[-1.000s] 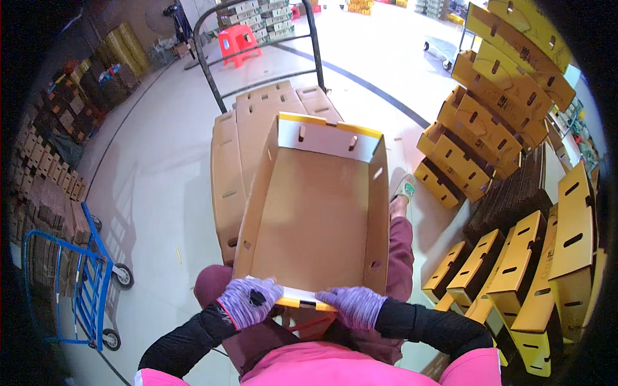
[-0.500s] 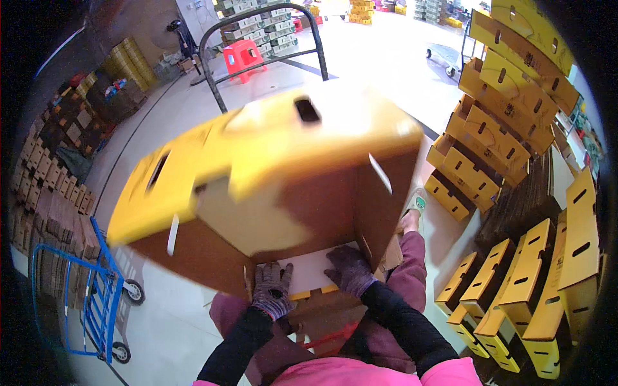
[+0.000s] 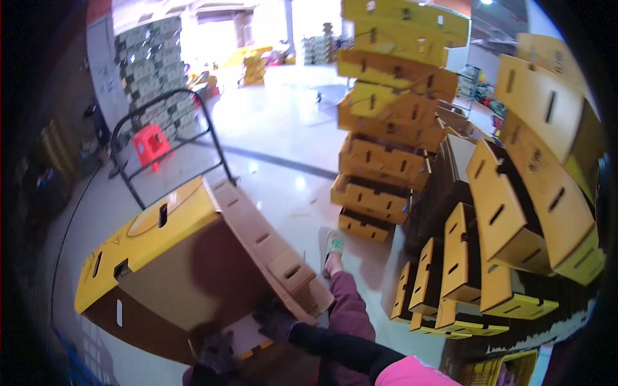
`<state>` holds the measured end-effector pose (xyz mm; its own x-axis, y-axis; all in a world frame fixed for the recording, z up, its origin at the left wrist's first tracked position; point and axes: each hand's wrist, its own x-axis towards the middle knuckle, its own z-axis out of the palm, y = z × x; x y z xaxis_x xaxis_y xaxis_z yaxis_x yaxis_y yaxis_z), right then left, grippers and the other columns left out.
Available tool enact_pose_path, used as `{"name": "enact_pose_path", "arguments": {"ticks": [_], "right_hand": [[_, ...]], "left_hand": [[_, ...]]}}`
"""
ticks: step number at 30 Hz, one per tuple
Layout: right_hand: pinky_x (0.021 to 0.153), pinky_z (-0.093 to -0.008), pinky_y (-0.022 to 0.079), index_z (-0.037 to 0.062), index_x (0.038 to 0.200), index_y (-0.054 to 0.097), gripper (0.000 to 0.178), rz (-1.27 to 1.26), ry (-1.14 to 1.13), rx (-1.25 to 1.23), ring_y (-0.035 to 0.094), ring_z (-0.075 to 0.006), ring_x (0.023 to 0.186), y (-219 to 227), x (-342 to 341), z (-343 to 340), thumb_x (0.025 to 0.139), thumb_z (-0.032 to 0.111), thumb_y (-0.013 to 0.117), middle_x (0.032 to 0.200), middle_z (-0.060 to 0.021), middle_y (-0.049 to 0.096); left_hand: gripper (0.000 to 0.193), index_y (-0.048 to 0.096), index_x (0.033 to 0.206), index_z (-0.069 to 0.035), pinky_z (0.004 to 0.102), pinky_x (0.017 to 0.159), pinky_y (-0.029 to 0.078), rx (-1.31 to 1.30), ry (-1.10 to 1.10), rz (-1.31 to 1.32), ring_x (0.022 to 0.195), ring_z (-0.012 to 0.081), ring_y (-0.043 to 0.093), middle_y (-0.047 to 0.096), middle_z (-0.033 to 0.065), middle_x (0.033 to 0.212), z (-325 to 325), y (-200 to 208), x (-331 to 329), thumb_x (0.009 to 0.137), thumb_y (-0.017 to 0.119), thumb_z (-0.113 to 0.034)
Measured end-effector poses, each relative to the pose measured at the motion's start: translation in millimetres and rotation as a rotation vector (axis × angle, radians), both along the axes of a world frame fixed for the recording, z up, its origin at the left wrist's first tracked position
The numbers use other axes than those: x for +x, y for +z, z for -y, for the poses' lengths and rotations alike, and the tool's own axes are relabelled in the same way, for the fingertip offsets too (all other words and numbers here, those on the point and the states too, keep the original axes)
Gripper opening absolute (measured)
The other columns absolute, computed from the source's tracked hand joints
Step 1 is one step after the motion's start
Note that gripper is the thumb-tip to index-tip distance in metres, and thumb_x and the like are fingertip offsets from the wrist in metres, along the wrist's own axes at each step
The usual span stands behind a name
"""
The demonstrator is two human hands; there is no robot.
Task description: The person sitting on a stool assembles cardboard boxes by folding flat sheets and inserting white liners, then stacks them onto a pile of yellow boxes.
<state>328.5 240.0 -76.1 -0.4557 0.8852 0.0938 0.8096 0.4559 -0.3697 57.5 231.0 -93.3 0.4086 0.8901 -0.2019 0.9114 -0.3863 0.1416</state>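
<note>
A large yellow carton [image 3: 170,212] with a brown inside lies tilted in front of me, its open side toward me. My left hand [image 3: 217,352], in a grey knitted glove, rests at the near edge of the carton, by its pale panel [image 3: 239,331]. On the right part of that panel lies my right hand [image 3: 275,321], also gloved, with its fingers stretched out. The left fingers look spread too, though that spot is dark. Right beside the carton is a length of brown cardboard [image 3: 262,239] with slots in it.
Tall stacks of yellow cartons [image 3: 380,154] stand ahead to the right, with more cartons [image 3: 502,212] close on my right. A black-handled trolley [image 3: 174,138] is beyond the carton, near a red stool [image 3: 151,147]. At lower right sits a yellow crate [image 3: 479,372].
My view has swung right, bringing the carton stacks nearer the middle. The carton has tipped lower and sits further left, uncovering the slotted cardboard beside it. Both hands stay at its near edge.
</note>
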Motion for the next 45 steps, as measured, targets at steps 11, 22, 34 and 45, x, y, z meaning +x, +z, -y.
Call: {"name": "enact_pose_path", "arguments": {"ticks": [11, 22, 34, 45], "right_hand": [[0.076, -0.0468, 0.049, 0.0101, 0.096, 0.066, 0.024, 0.082, 0.042, 0.152, 0.061, -0.0325, 0.092, 82, 30, 16, 0.08, 0.027, 0.06, 0.105, -0.0148, 0.059], [0.084, -0.0439, 0.052, 0.0127, 0.136, 0.045, 0.074, 0.026, -0.06, -0.191, 0.062, -0.0352, 0.103, 98, 39, 14, 0.074, 0.039, 0.074, 0.138, -0.0179, 0.045], [0.06, -0.0424, 0.049, 0.0119, 0.082, 0.062, 0.037, 0.335, 0.086, 0.595, 0.062, -0.0295, 0.071, 301, 55, 45, 0.064, 0.042, 0.074, 0.078, -0.0086, 0.059], [0.052, -0.035, 0.04, 0.0151, 0.08, 0.059, 0.004, 1.06, -0.587, 1.556, 0.061, -0.0182, 0.065, 606, 142, 145, 0.077, 0.016, 0.062, 0.07, -0.0019, 0.053]], "left_hand": [[0.026, 0.062, 0.091, -0.011, 0.0395, 0.062, 0.052, 0.062, -0.126, 0.017, 0.07, 0.0299, 0.064, 0.066, 0.0155, 0.079, 8, 88, 7, 0.079, 0.067, -0.034], [0.014, 0.057, 0.076, -0.014, 0.0416, 0.05, 0.046, 0.347, -0.091, 0.267, 0.054, 0.0297, 0.057, 0.055, 0.0122, 0.06, 32, 87, -17, 0.078, 0.065, -0.025], [0.026, 0.065, 0.104, -0.007, 0.0429, 0.073, 0.05, 0.809, -0.223, 0.489, 0.08, 0.0322, 0.061, 0.065, 0.0146, 0.091, 18, 212, -14, 0.083, 0.065, -0.023], [0.048, 0.049, 0.13, -0.009, 0.0432, 0.097, 0.045, 0.768, -0.202, 0.485, 0.116, 0.0361, 0.053, 0.056, 0.0212, 0.125, -1, 179, 4, 0.086, 0.064, -0.022]]}}
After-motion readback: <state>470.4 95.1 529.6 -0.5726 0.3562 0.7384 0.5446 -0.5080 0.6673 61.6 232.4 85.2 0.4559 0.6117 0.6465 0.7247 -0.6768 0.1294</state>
